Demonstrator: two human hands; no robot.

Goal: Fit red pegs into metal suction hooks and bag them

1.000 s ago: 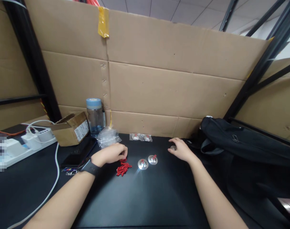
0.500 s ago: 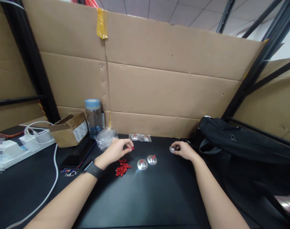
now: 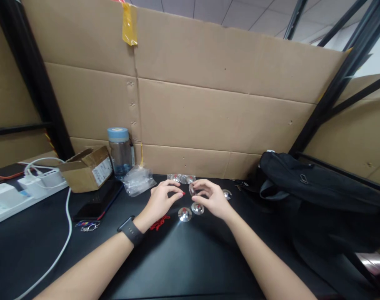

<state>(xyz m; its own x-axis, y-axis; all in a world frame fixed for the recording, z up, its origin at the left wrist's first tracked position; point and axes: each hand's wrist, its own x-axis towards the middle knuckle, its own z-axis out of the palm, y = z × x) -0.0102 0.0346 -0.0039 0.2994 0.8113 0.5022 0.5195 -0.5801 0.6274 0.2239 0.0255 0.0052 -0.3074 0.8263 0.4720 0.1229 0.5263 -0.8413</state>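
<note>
My left hand (image 3: pixel 165 196) pinches a small red cord (image 3: pixel 183 193) between thumb and fingertips. Facing it, my right hand (image 3: pixel 211 198) grips a small metal finger cymbal (image 3: pixel 191 190) by its edge, and a narrow gap separates the two hands. On the black table below lie two shiny cymbals with red loops at their tops, the left one (image 3: pixel 185 214) and the right one (image 3: pixel 198 208). Another cymbal (image 3: pixel 227 194) rests behind my right wrist. Partly covered by my left wrist is a pile of red cords (image 3: pixel 159 223).
Wrapped cymbals (image 3: pixel 181 178) lie at the back by the cardboard wall. Clear plastic bags (image 3: pixel 138 181), a water bottle (image 3: pixel 119 154), a small carton (image 3: pixel 86 171), a phone (image 3: pixel 99 204) and a power strip (image 3: pixel 36 196) stand left. A black bag (image 3: pixel 302 187) fills the right.
My right hand has come left and toward the middle, bringing its cymbal. My left hand has shifted slightly right with the red cord. A cymbal shows where my right hand was.
</note>
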